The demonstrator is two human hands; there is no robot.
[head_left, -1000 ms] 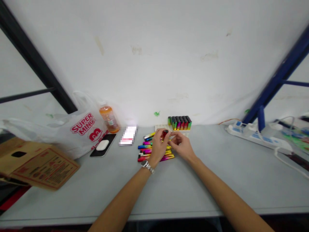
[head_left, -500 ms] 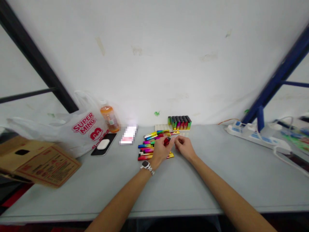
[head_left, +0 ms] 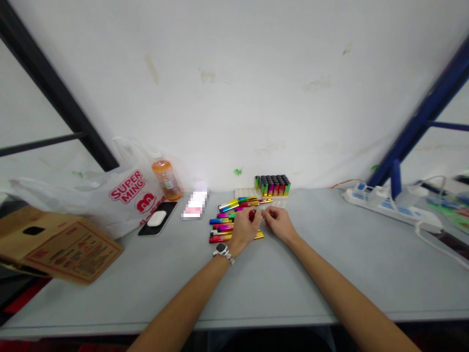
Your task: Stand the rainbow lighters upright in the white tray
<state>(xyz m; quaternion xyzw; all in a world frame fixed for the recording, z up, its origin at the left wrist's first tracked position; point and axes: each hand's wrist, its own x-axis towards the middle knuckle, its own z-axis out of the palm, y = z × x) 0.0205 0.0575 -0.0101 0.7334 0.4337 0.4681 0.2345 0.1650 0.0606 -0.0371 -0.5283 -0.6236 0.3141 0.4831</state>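
My left hand (head_left: 245,227), with a watch on its wrist, is closed around a small shiny red tube (head_left: 252,214) with a dark end, most of it hidden by the fingers. Close beside it, my right hand (head_left: 279,221) has its fingers pinched together at the tip of the left hand; whatever it grips is too small to make out. Several shiny multicoloured tubes (head_left: 220,239) lie in a loose pile under and left of my left hand. Behind both hands, several similar tubes with black tops (head_left: 273,187) stand upright in rows near the wall.
A whitish tray with a grid of holes (head_left: 245,193) is by the wall. To the left are a blurred-out phone-like panel (head_left: 195,204), a phone (head_left: 167,215) with a white case on it, an orange bottle (head_left: 165,178), a plastic bag (head_left: 110,195) and a cardboard box (head_left: 69,249). A power strip (head_left: 388,208) lies right.
My right hand's fingertips have shifted slightly left toward my left hand. The red tube has turned a little in my left fingers. The pile and the upright rows are unchanged.
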